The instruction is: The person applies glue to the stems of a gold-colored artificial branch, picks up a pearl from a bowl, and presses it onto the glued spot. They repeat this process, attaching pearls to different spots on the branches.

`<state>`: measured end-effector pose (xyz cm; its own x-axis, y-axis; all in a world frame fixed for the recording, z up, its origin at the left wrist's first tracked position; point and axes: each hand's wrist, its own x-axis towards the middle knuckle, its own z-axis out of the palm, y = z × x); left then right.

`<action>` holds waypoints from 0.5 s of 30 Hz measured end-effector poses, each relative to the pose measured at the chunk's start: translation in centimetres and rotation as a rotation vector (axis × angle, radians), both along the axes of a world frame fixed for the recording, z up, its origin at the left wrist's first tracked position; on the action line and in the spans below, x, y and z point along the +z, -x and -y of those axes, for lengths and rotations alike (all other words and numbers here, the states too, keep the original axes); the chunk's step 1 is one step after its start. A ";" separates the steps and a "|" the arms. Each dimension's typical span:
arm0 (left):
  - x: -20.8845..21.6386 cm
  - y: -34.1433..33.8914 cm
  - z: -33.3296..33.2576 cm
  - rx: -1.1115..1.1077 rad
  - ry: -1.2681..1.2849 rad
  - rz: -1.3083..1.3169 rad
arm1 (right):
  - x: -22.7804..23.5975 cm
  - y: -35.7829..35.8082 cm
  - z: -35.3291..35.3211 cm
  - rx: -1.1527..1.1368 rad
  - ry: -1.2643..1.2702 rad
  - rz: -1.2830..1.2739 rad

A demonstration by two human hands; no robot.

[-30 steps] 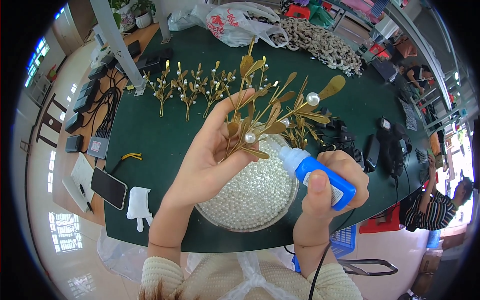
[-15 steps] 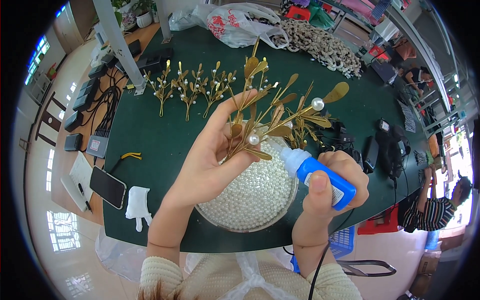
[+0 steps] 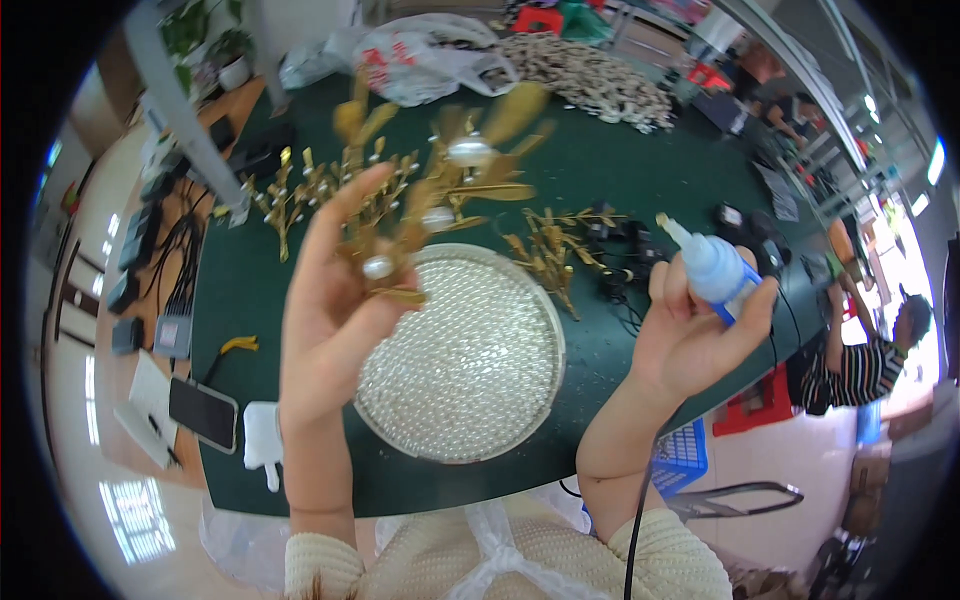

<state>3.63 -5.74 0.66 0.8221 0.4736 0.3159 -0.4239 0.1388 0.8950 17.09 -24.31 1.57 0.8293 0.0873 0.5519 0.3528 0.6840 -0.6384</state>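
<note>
My left hand (image 3: 335, 305) is closed on a gold leaf branch (image 3: 440, 190) with white pearl beads, smeared by motion above the table's left half. In my right hand (image 3: 690, 335) is a blue glue bottle (image 3: 715, 270) with a pale cap, its nozzle tilted up and to the left, well apart from the branch. Between my hands stands a round tray (image 3: 560, 375) full of small white pearls. Just right of it lie plain gold sprigs (image 3: 560, 260). Finished-looking beaded sprigs (image 3: 283, 205) rest in a row behind my left hand, partly hidden by it.
A phone (image 3: 204, 413) and a white cloth-like piece (image 3: 263, 437) lie left of my forearm. Black cables and adapters (image 3: 625, 265) are on the right. Plastic bags (image 3: 425, 60) and a heap of beige pieces (image 3: 590, 75) sit at the back. A striped-shirted person (image 3: 870, 365) sits at right.
My left hand has moved left with the branch. My right hand has swung right and up with the glue bottle, away from the branch, uncovering the tray. The whole view has shifted somewhat.
</note>
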 end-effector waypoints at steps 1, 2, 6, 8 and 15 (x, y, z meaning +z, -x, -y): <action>-0.3 -0.2 -0.4 0.010 -0.041 -0.008 | -0.5 -0.7 0.7 0.013 -0.024 -0.040; 0.0 0.1 -0.1 0.129 -0.042 -0.003 | -1.0 -0.9 1.3 0.027 0.002 -0.060; -0.4 2.3 -2.2 0.278 -0.066 0.033 | -3.8 -2.1 4.1 0.094 0.121 -0.166; -0.9 3.8 -3.4 0.355 -0.042 0.072 | -6.5 -2.3 5.1 0.122 0.213 -0.244; -2.6 5.7 -7.7 0.329 -0.100 0.141 | -17.0 -4.6 7.9 -0.399 0.886 -0.149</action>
<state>-2.03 2.00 -1.96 0.5760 0.6665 0.4733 -0.5515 -0.1105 0.8268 21.73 -32.23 -15.41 0.9437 0.1172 0.3093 0.3282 -0.2160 -0.9196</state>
